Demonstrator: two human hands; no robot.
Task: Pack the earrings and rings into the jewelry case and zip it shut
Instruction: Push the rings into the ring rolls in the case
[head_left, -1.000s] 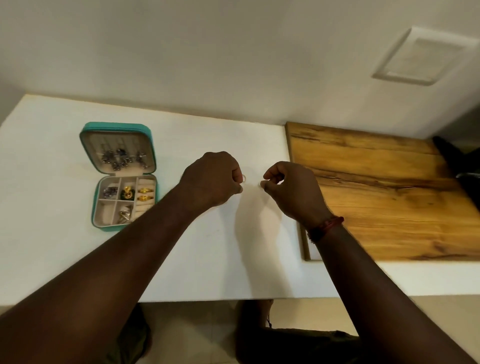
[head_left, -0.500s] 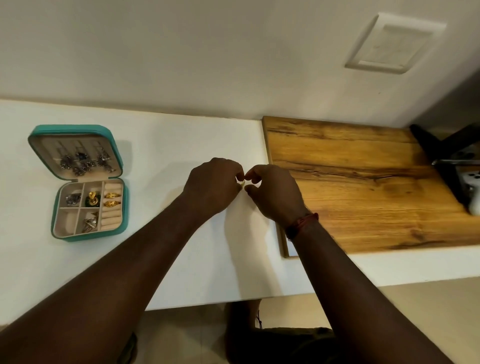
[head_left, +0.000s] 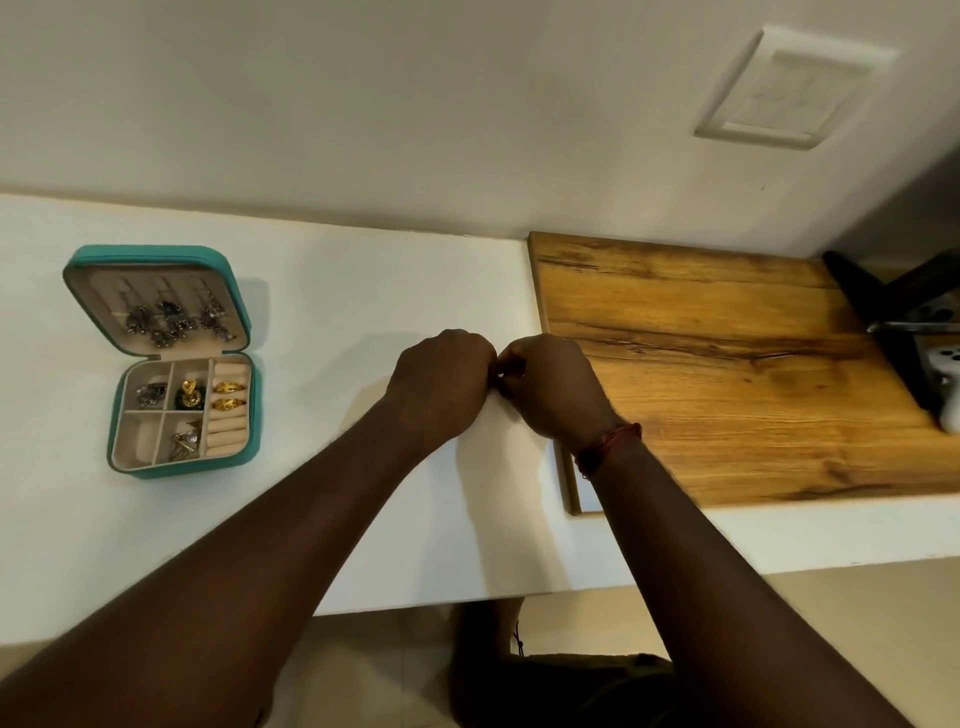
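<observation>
Left hand (head_left: 441, 384), right hand (head_left: 551, 387): fingers curled, fingertips meeting above counter (head_left: 322, 312); anything pinched between them hidden, cannot tell. Case (head_left: 148, 253) well left of left hand, open, lid laid back. Dangling earrings (head_left: 171, 317) in lid; gold rings (head_left: 228, 396) on rolls; gold earrings (head_left: 189, 393), silver pieces (head_left: 150, 393) in compartments. Board (head_left: 727, 364) just right of right hand.

Wears a red thread band (head_left: 609, 441) wound round the right wrist, loose ends trailing; shows a dark olive garment (head_left: 592, 678) over the lap.
</observation>
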